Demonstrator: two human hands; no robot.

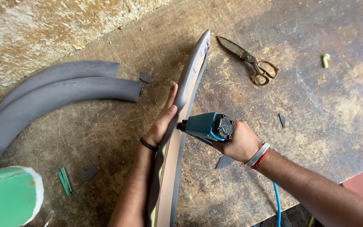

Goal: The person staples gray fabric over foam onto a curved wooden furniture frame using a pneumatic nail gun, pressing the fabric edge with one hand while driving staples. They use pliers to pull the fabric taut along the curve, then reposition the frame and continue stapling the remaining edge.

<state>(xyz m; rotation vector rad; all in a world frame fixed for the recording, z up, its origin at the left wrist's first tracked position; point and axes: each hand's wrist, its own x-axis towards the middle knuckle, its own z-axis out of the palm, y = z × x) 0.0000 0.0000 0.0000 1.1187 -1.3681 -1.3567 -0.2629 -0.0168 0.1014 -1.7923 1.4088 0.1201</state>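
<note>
A long curved panel [188,80] stands on edge on the wooden workbench [316,109], grey fabric over its outer face and a bare brown board face toward the right. My left hand [163,122] presses flat against the grey fabric side near the middle. My right hand [238,141] grips a teal pneumatic stapler [206,126], whose nose touches the board face opposite my left hand. A blue air hose [277,201] runs down from the stapler past the table's front edge.
Two curved grey covered pieces [51,98] lie at the left. Old metal scissors [248,61] rest at the back right. A green foam block [7,195] sits at the lower left, with green strips [65,180] and grey fabric scraps [224,162] scattered around.
</note>
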